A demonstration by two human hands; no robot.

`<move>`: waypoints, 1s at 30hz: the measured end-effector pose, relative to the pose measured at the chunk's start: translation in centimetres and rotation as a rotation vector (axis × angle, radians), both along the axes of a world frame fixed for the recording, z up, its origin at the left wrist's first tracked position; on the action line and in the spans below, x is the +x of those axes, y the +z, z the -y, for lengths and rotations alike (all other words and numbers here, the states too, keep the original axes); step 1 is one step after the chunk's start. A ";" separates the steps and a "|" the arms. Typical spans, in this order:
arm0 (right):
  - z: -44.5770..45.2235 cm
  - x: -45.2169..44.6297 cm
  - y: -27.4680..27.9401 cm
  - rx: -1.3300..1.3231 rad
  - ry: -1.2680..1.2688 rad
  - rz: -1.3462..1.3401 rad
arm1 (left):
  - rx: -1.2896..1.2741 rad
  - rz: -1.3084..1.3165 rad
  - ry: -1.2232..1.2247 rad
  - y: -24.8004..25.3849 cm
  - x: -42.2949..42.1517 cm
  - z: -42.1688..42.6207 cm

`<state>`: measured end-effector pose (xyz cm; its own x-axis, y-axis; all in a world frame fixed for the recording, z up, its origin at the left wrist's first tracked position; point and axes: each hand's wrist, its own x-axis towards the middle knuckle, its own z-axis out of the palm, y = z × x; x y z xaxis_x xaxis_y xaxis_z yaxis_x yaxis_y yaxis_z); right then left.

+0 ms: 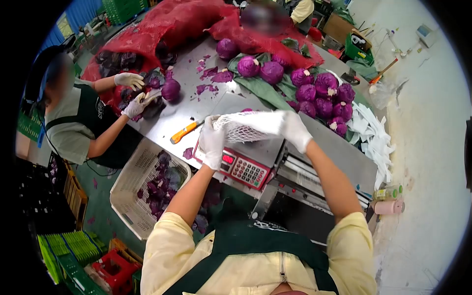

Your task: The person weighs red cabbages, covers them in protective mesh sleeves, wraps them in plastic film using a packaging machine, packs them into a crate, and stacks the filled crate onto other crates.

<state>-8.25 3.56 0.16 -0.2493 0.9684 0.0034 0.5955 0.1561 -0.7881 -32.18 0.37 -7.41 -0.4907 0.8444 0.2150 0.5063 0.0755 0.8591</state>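
Note:
Both my hands wear white gloves and hold a white foam net sleeve stretched between them over the table. My left hand closes on its left end. My right hand grips the other end, where the net is bunched up. Just below the net sits a red scale with a keypad and a lit red display. An orange utility knife lies left of my left hand. A bit of a purple cabbage shows behind the net; the rest is hidden.
Red cabbages are piled on the table at right, beside more white net sleeves. A co-worker's gloved hands handle a cabbage at left. A white basket holds purple leaves. Red mesh sacks lie at the back.

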 end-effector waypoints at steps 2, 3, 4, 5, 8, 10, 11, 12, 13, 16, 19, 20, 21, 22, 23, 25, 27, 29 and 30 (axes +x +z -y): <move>-5.9 -2.1 -2.4 0.062 -0.119 0.108 | -0.213 -0.237 0.079 -1.1 -0.5 -2.9; -6.6 -3.0 -2.4 0.053 -0.137 0.252 | -0.248 -0.355 0.012 -3.0 -0.8 -4.4; -6.9 -3.5 -2.6 0.043 -0.158 0.393 | -0.281 -0.476 -0.054 -4.8 -1.0 -5.5; -8.9 -2.8 -7.2 -0.083 -0.148 0.429 | -0.181 -0.532 -0.134 -5.3 -0.4 -5.3; -10.0 -1.1 -15.6 0.322 0.201 0.667 | 0.139 -0.567 -0.309 -6.4 1.2 -4.8; -6.6 -2.8 -14.6 -0.058 -0.302 -0.187 | 0.062 -0.459 -0.295 -5.4 1.3 -3.5; -4.3 -3.6 -11.0 -0.078 -0.296 -0.334 | 0.056 -0.248 -0.288 -5.4 1.5 -2.6; -1.6 -4.4 -7.1 -0.106 -0.290 -0.482 | 0.023 0.371 -0.530 -5.1 1.7 -2.1; 0.0 -4.5 -5.6 -0.096 -0.300 -0.552 | -0.058 1.004 -0.594 -4.9 2.0 -1.6; 4.6 -3.6 -2.9 0.070 -0.215 -0.386 | -0.180 1.503 -0.873 2.9 2.1 2.7; 9.2 -2.7 1.2 -0.246 -0.191 -0.845 | -0.501 1.698 -0.705 3.2 1.9 5.3; 10.3 -2.1 2.5 -0.443 -0.237 -0.966 | -0.525 1.735 -0.728 1.4 1.8 5.7; 11.8 -1.6 4.3 -0.646 -0.145 -1.117 | -0.549 1.771 -0.750 -0.4 1.7 6.1; 12.8 -0.8 5.4 -0.886 -0.020 -1.085 | -0.560 1.781 -0.767 -0.1 1.8 6.9; 13.8 -0.3 5.1 -0.894 0.060 -1.031 | -0.576 1.759 -0.699 0.7 1.8 8.0; 15.7 1.0 4.5 -0.824 0.102 -0.872 | -0.549 1.817 -0.761 1.5 2.1 9.6; 16.9 2.3 1.5 -0.667 -0.091 -0.750 | -0.538 1.786 -0.796 4.0 3.4 11.3; 19.0 3.1 0.9 -0.552 -0.145 -0.647 | -0.532 1.798 -0.864 6.2 5.1 12.9; 21.0 3.3 1.4 -0.607 -0.243 -0.684 | -0.483 1.773 -0.896 7.1 6.2 13.6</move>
<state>-5.00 -17.48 1.51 -0.1705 0.8780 -0.4473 -0.0636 -0.4628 -0.8842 -25.99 -13.26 -0.32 0.6317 0.7487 -0.2010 -0.6713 0.6580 0.3411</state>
